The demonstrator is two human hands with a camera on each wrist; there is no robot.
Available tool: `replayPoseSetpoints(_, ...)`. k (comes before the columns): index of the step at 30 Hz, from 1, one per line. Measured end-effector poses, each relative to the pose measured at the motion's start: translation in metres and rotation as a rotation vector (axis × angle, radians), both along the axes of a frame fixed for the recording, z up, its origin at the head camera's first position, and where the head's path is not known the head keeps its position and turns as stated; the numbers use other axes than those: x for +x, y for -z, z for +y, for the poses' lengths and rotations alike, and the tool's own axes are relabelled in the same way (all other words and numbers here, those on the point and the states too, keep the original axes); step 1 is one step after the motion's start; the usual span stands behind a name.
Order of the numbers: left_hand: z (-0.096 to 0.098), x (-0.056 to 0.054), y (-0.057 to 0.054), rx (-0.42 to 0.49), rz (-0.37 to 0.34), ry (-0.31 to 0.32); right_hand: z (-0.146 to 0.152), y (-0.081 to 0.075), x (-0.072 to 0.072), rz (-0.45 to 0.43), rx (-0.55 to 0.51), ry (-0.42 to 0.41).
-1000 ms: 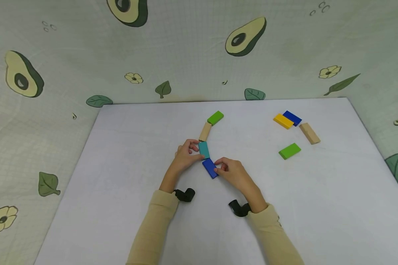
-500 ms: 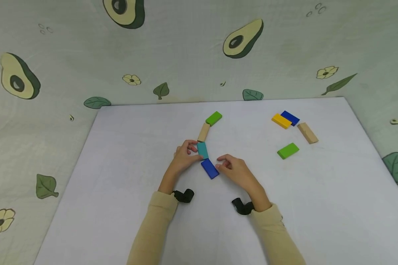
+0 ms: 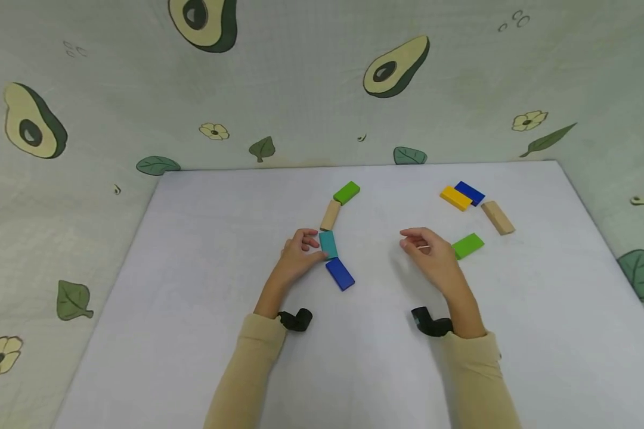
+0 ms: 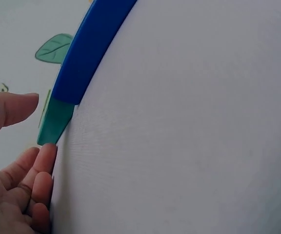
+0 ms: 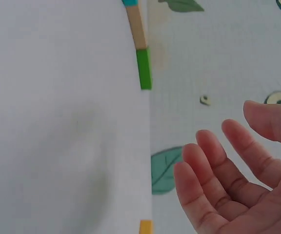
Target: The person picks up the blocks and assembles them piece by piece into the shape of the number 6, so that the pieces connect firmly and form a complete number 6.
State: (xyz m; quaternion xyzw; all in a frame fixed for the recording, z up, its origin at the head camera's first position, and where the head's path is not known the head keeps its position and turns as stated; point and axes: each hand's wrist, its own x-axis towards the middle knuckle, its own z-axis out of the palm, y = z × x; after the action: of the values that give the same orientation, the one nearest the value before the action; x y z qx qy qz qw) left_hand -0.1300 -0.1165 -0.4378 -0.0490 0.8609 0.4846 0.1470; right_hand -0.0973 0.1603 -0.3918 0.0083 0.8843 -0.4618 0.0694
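Observation:
A curved row of flat blocks lies on the white table: a green block (image 3: 346,192) at the far end, then a plain wooden block (image 3: 330,215), a teal block (image 3: 328,245) and a blue block (image 3: 340,274) nearest the person. Beside the teal block rests the left hand (image 3: 299,253), thumb and fingers spread along its left side. In the left wrist view its fingertips (image 4: 47,152) are right at the teal block's end, the thumb apart. The right hand (image 3: 432,256) hovers over the table, fingers loosely bent and holding nothing, left of a second green block (image 3: 468,245).
Farther right lie a yellow block (image 3: 455,198), a second blue block (image 3: 469,193) against it, and another wooden block (image 3: 497,217). Behind the table (image 3: 220,357) hangs a cloth (image 3: 311,77) with avocado prints. Black wrist cameras sit at both cuffs.
The right hand has let go of the near blue block and moved right and slightly away, toward the loose blocks. The left hand stays by the teal block.

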Motion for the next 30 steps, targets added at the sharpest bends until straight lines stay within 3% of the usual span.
replayPoseSetpoints(6, 0.000, 0.006, -0.002, -0.017, 0.008, 0.003, 0.048, -0.005, -0.004, -0.022, 0.031, 0.160)
replayPoseSetpoints(12, 0.002, 0.019, -0.005, -0.014, 0.035, -0.003, 0.098, 0.013, -0.012, -0.028, 0.063, 0.328)
replayPoseSetpoints(19, 0.006, 0.037, -0.005, -0.025, 0.044, -0.036, 0.130, 0.021, -0.022, -0.161, 0.142, 0.522)
replayPoseSetpoints(23, 0.009, 0.046, -0.005, -0.047, 0.056, -0.051, 0.142, 0.023, -0.026, -0.206, 0.161, 0.581)
replayPoseSetpoints(30, 0.014, 0.058, -0.004, -0.032, 0.065, -0.052, 0.144, 0.016, -0.025, -0.340, 0.125, 0.545)
